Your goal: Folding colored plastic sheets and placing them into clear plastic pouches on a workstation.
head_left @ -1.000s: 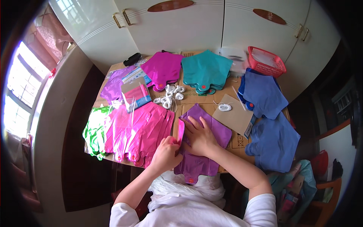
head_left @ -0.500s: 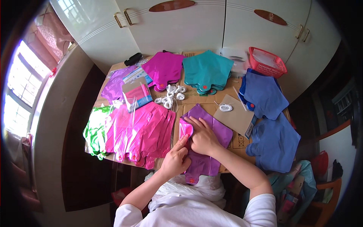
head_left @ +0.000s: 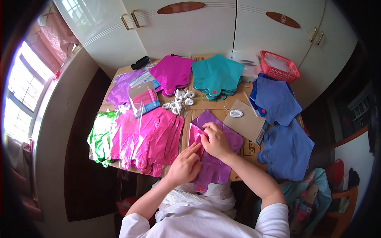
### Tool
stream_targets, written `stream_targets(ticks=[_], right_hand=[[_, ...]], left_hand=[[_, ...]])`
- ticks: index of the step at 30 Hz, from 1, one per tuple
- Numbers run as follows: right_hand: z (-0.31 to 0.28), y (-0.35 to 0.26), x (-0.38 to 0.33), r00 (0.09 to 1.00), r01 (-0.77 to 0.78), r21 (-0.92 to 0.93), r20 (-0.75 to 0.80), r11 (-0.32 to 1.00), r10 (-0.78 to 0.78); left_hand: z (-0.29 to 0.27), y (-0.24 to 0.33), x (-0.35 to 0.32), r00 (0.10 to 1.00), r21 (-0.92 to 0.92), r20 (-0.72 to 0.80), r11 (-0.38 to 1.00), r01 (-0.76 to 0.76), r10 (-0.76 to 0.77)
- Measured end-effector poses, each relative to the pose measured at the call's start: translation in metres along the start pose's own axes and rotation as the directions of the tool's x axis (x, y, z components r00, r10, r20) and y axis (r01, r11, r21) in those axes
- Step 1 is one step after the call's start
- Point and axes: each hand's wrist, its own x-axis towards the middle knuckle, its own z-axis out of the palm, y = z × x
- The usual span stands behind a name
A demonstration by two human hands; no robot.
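A flat purple foil balloon (head_left: 217,168) lies on the cardboard in front of me, its tab toward my lap. On its left half rests a folded pink foil balloon (head_left: 194,134). My left hand (head_left: 185,163) lies on the lower part of the pink foil, its fingers stretched out and pressing down. My right hand (head_left: 216,143) is curled over the right edge of the same foil, with thumb and fingers pinching it. How many layers lie under the fingers is hidden.
Pink foil balloons (head_left: 147,135) are fanned out at left, beside green ones (head_left: 102,137). Magenta (head_left: 172,71) and teal stacks (head_left: 217,73) lie at the back, blue ones (head_left: 278,99) at right. White string bundles (head_left: 178,101), a beige card (head_left: 242,121) and a red basket (head_left: 279,67) are also there.
My right hand has gone from lying flat with spread fingers to a pinch on the pink foil's edge. My left hand's fingers have straightened and now lie along the foil.
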Motion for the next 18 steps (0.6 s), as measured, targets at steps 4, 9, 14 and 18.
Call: stream_targets(ticks=[4, 9, 14, 18], right_hand=[[0.001, 0.003, -0.001, 0.998, 0.044, -0.062, -0.036, 0.997, -0.046], [0.001, 0.005, -0.002, 0.998, 0.045, -0.092, -0.041, 0.995, -0.049], [0.0, 0.007, -0.002, 0.999, 0.037, -0.093, -0.034, 0.995, -0.041], [0.001, 0.008, -0.003, 0.999, 0.027, -0.099, -0.044, 0.995, -0.031]], left_hand=[[-0.033, -0.019, 0.008, 0.989, 0.215, 0.14, 0.974, -0.069, 0.039], [-0.042, -0.034, 0.019, 0.941, 0.414, 0.335, 0.888, -0.2, 0.056], [-0.037, -0.031, 0.024, 0.927, 0.428, 0.374, 0.879, -0.209, 0.039], [-0.035, -0.03, 0.024, 0.919, 0.423, 0.394, 0.889, -0.175, -0.007]])
